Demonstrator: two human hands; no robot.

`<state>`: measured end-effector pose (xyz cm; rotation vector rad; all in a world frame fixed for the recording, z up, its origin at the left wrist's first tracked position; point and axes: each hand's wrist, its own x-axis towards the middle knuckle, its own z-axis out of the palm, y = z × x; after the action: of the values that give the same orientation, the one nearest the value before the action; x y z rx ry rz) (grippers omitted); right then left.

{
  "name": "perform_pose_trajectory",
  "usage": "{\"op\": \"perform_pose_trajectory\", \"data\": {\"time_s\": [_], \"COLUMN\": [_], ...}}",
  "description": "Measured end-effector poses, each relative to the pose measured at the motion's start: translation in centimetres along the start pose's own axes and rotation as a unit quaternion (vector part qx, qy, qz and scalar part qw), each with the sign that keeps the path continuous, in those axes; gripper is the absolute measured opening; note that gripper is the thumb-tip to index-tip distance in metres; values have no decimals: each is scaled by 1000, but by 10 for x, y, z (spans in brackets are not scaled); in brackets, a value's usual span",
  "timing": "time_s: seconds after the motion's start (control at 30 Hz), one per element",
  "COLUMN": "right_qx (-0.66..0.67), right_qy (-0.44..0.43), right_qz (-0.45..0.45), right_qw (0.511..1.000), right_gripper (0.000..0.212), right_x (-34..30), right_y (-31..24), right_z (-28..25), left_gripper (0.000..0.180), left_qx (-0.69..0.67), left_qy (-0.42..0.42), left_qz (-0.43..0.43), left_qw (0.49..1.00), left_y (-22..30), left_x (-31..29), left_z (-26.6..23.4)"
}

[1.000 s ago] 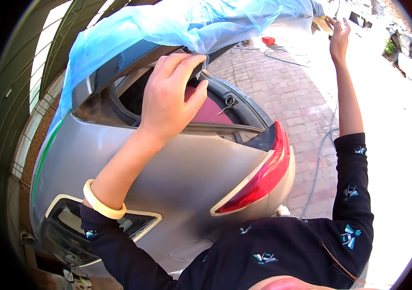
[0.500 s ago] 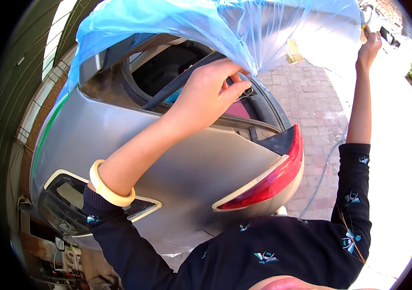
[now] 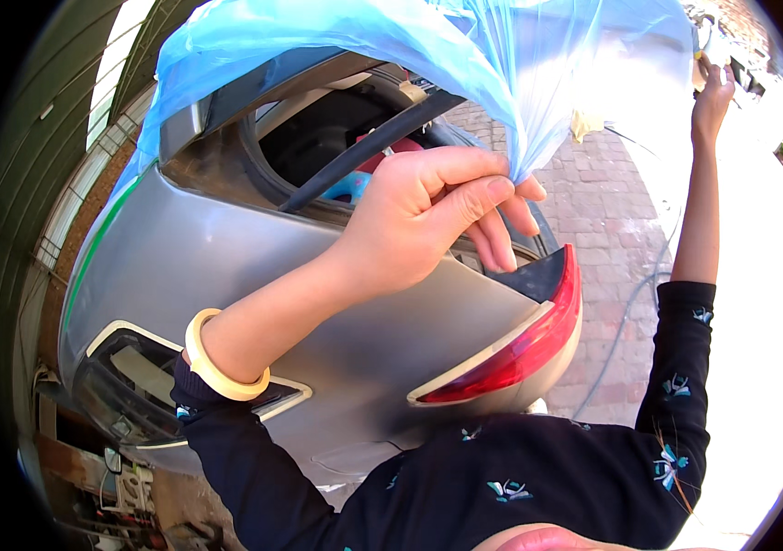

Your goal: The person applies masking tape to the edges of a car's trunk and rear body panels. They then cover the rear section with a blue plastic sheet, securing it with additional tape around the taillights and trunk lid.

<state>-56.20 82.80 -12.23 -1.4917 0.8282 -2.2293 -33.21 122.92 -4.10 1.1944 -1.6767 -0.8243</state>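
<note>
My left hand (image 3: 428, 207) is closed in a pinch on the gathered lower edge of a thin blue plastic sheet (image 3: 318, 37). Draped over the raised tailgate of a grey car (image 3: 245, 266), the sheet is drawn into tight folds down to my fingertips. Around my left wrist sits a yellow roll of masking tape (image 3: 211, 367). Far out at the upper right, my right hand (image 3: 715, 103) is raised beside the sheet's other side, fingers curled. Glare and distance hide what it grips. A crumpled piece of yellowish tape (image 3: 584, 125) sticks to the sheet between my hands.
Below my left hand is the red tail light (image 3: 520, 354), bordered with tape. The side window (image 3: 134, 367) is also tape-edged. A dark strut (image 3: 369, 151) crosses the open trunk. A hose (image 3: 616, 340) lies on the brick paving (image 3: 593, 193); a dark green wall (image 3: 33, 165) stands left.
My left hand has moved right and a little lower in view, drawing the sheet's gathered edge along. My right hand has shifted slightly right.
</note>
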Motion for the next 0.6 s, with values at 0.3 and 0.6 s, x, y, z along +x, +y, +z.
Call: {"op": "perform_pose_trajectory", "data": {"time_s": [0.3, 0.6], "right_qx": [-2, -15], "right_qy": [-6, -12], "right_qz": [10, -24], "right_qw": [1000, 1000], "right_gripper": [81, 85], "right_x": [0, 13], "right_y": [1, 21], "right_z": [4, -5], "left_gripper": [31, 15], "left_qx": [-170, 592], "left_qy": [-162, 50], "left_qz": [-181, 108], "left_qw": [955, 797], "left_y": [9, -14], "left_x": [-23, 6], "left_z": [21, -38]}}
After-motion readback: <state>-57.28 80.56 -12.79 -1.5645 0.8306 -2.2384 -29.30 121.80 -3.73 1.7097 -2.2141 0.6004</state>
